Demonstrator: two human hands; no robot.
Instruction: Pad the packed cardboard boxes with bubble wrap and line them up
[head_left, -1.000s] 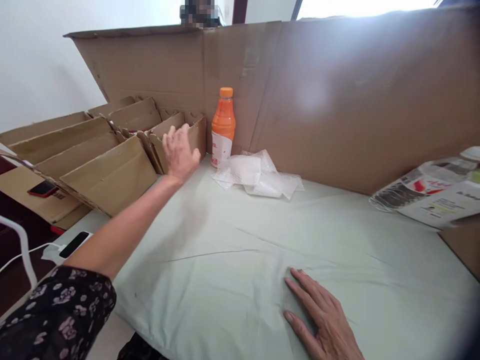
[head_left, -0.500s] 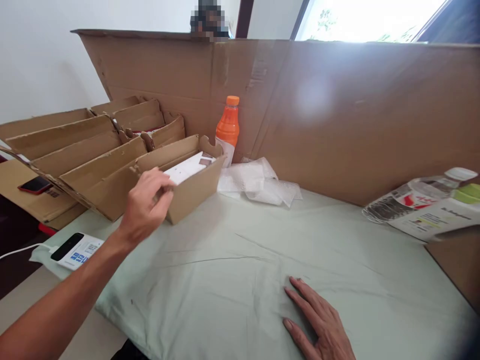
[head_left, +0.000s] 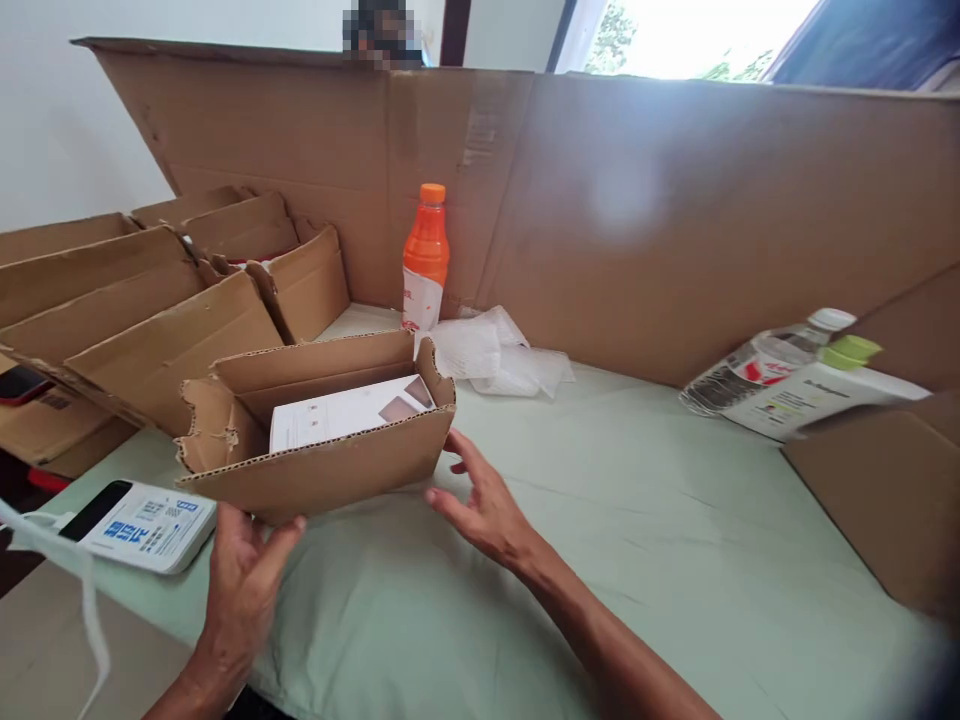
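An open cardboard box (head_left: 337, 472), long and narrow with cut-out ends, is tilted in front of me. Inside it lies a white carton (head_left: 322, 418) with dark pictures at one end. My left hand (head_left: 244, 570) grips the box by its lower left corner, the thumb on the front wall and the other fingers partly hidden beneath. At the box's right end is my right hand (head_left: 484, 500), its thumb and fingers apart. The fingertips reach close to the end wall; whether they touch it I cannot tell.
More cardboard boxes (head_left: 172, 320) stand at the left. Behind are an orange-capped bottle (head_left: 425, 255), bubble wrap (head_left: 499, 350) and a tall cardboard panel (head_left: 675, 220). A white device (head_left: 150, 525) with a cable sits at left. A clear bottle (head_left: 757, 365) and white bottle (head_left: 825, 395) lie at right.
My left hand has taken hold of the cardboard box and brought it nearer, away from the other boxes. My right hand has moved from the cloth up to the box's right end.
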